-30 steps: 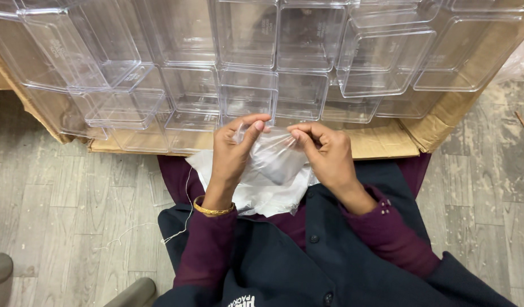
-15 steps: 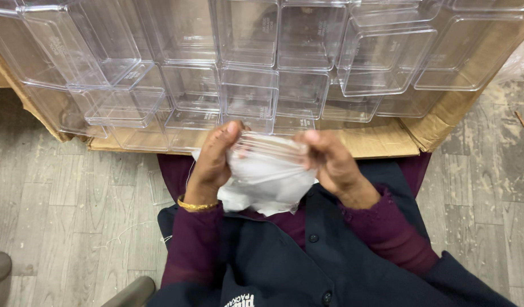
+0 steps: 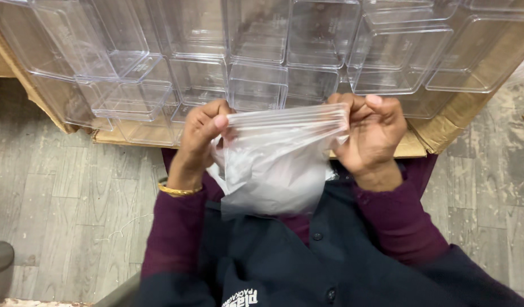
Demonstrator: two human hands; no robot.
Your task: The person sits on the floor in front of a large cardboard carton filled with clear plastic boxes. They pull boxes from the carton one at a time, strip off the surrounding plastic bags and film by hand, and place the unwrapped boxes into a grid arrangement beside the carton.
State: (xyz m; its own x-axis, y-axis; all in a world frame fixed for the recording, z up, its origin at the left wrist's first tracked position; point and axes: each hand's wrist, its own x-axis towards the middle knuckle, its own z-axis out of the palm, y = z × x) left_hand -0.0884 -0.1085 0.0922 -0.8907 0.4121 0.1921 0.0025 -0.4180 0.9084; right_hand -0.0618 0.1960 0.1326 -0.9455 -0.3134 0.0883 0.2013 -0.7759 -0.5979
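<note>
In the middle of the frame, two hands hold a thin see-through plastic bag (image 3: 276,165) by its top edge. The left hand (image 3: 202,142) is curled shut on the left end of that edge, with the thumb pressing the plastic against the fingers. The right hand (image 3: 373,133) is curled shut on the right end in the same way. The hands are apart, so the top edge is pulled into a tight, straight line between them. The rest of the bag hangs down soft and crinkly over the person's lap, because nothing holds it from below. There looks to be something white and soft inside or behind the bag, but it is too blurry to tell what. A gold bangle (image 3: 179,191) sits on the left wrist, just above a dark red sleeve (image 3: 171,239). Across the top of the frame, many clear plastic boxes (image 3: 256,62) are packed side by side and stacked on each other. They rest in a flat brown cardboard tray (image 3: 444,122) that keeps them together. The tray sits just past the hands, close enough to reach. Under it all is a grey wood floor (image 3: 63,199), at the left and right of the frame.
</note>
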